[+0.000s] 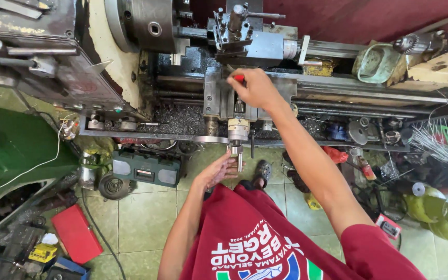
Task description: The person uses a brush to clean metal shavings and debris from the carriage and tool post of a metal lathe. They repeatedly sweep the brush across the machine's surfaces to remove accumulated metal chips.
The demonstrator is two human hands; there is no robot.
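Observation:
I stand at a metal lathe [182,98] and look down on it. My right hand [255,88] reaches over the carriage and is closed around a small red-handled tool [239,78], near the tool post [234,28]. My left hand [219,170] is lower, with its fingers on the cross-slide crank handle [237,150] at the front of the carriage. The chuck [141,23] sits at the upper left. Metal chips lie in the bed under the carriage.
A green box-shaped device [146,168] and a red flat case [76,233] are on the tiled floor to the left. Clutter of parts, wire bundles and green bottles [436,207] fills the right. A white cable [42,161] runs over the green machine base at left.

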